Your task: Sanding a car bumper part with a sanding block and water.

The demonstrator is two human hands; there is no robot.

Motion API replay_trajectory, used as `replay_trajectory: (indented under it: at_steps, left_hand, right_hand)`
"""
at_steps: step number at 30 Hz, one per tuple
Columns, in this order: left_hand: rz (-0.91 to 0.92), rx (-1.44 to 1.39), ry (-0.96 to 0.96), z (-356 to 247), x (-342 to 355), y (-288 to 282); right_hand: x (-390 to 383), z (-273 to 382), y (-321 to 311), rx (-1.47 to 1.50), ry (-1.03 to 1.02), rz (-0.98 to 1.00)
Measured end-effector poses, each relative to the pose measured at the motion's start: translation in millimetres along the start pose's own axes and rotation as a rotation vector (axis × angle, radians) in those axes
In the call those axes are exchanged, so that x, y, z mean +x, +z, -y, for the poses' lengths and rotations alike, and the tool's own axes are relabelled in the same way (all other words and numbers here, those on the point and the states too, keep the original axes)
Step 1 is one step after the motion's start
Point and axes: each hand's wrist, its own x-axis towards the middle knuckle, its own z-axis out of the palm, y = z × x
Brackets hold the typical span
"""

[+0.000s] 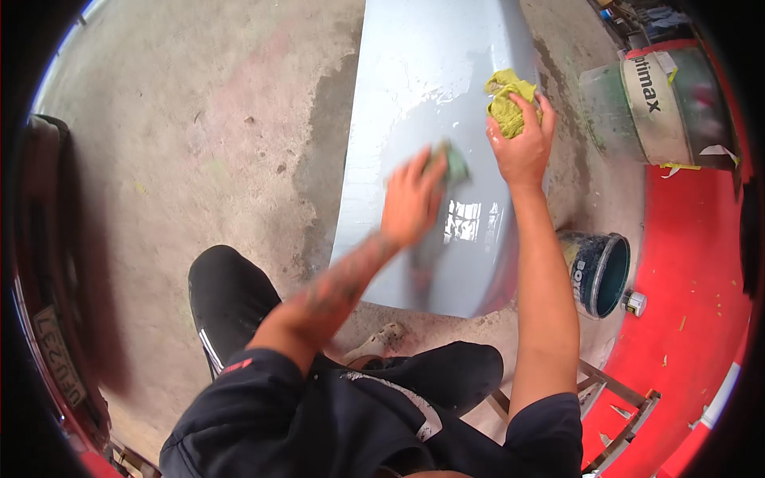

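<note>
Ahead, the wet grey panel [402,76] lies under both hands: the left hand [414,203] grips a blurred, seemingly green pad [456,165], the right [526,151] a yellow cloth [505,113] near its right edge. Trapped grit could scratch it.

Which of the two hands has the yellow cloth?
The right hand, holding the crumpled yellow cloth near the right edge of the pale panel. The left hand, blurred, has a greenish pad instead.
</note>
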Motion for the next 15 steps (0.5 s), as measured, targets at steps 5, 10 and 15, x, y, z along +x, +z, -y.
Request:
replay_trajectory:
  at_steps: [5,10,15]
  left_hand:
    - [-0.056,-0.068,0.041,28.0,35.5,0.7]
    - [-0.086,0.067,-0.231,45.6,145.2,-2.9]
    - [-0.031,-0.072,0.085,4.0,-8.2,-2.8]
  right_hand:
    - [1.3,4.3,6.6,0.048,-0.017,0.034]
    - [2.3,7.0,6.4,0.066,0.003,0.023]
    - [0.5,2.4,0.8,0.036,0.025,0.03]
